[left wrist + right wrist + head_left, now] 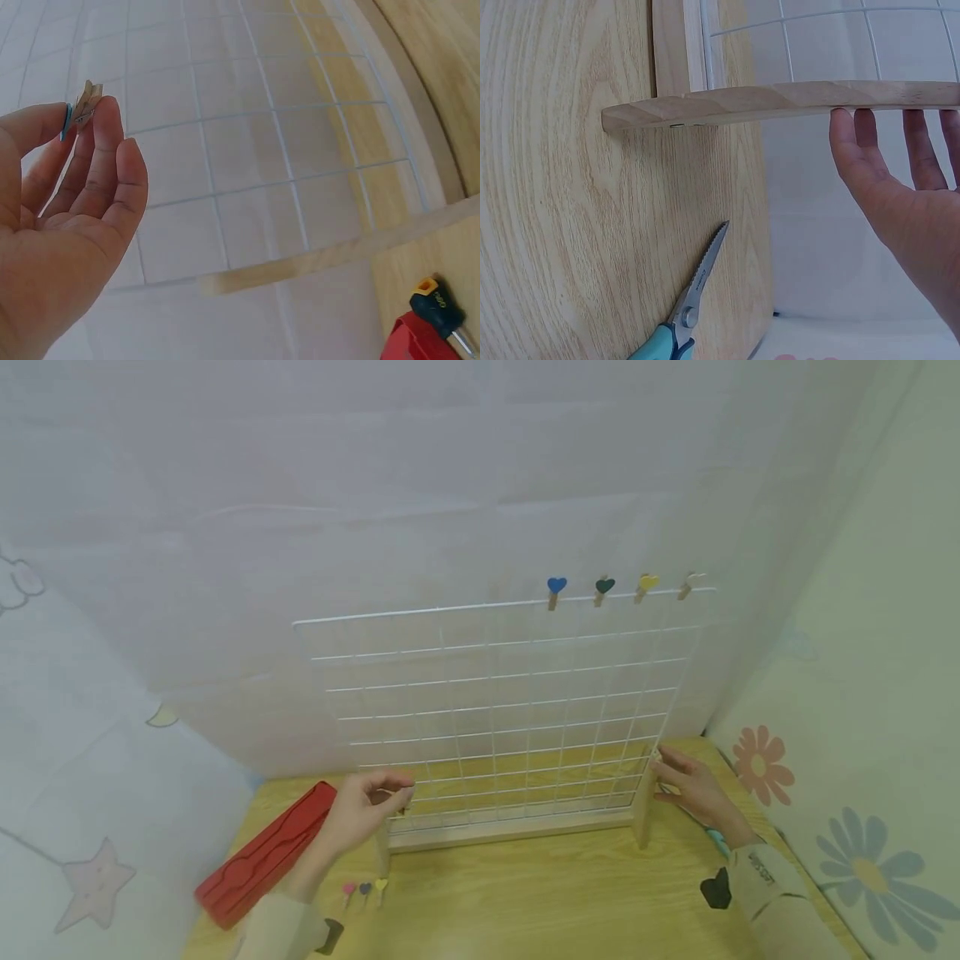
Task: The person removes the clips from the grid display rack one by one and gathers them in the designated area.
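Between thumb and fingertips, my left hand (358, 812) pinches a small wooden clothespin (87, 107) with a light-blue piece on its face. This hand is in front of the lower left part of a white wire grid (491, 707), which stands in a wooden base (510, 835). At the grid's other end, my right hand (697, 792) touches the wooden side post (780, 101) with extended fingertips. Along the grid's top wire sit heart clothespins: blue (556, 587), dark green (604, 587), yellow (647, 583) and white (692, 581).
Three heart clothespins, pink (348, 890), dark (365, 890) and yellow (381, 886), lie on the table (510, 902) at front left. A red case (258, 864) is on the left, with a screwdriver (436, 306) by it. Teal-handled scissors (694, 296) lie beside the right post.
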### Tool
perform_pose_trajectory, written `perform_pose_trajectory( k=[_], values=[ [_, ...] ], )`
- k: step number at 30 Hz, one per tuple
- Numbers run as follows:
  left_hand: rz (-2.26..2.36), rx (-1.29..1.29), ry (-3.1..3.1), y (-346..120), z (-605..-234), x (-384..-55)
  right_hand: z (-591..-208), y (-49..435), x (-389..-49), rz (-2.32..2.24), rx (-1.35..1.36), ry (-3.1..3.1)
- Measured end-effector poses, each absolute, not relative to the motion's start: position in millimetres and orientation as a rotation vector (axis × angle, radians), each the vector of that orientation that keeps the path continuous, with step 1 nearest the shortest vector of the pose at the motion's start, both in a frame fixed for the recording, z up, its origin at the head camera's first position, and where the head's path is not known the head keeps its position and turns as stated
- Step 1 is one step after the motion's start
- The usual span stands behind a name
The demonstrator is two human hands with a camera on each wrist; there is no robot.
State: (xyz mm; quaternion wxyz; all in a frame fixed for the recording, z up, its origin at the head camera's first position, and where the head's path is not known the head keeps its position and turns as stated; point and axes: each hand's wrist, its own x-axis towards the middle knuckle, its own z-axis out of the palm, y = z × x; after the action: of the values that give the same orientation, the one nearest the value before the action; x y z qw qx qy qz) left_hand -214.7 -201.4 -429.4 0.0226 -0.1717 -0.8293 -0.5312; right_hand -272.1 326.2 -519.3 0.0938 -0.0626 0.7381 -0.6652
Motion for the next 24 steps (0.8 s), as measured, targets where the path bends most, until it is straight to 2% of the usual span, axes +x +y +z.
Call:
perform_pose_trajectory(
  k=[5, 15, 24],
  values=[
    [-1.580, -0.444, -2.618, -222.0, -455.8, -201.5, -520.4, 325.8, -273.1, -1.967, -0.159, 2.200],
    [-1.483, -0.053, -2.753, -269.2, -494.2, -180.6, -520.6, 328.7, -274.9, -1.992, -0.205, 2.171],
    [-1.442, 0.162, -2.766, -302.5, -531.3, -170.6, -521.8, 327.3, -274.4, -1.985, -0.186, 2.181]
  ],
)
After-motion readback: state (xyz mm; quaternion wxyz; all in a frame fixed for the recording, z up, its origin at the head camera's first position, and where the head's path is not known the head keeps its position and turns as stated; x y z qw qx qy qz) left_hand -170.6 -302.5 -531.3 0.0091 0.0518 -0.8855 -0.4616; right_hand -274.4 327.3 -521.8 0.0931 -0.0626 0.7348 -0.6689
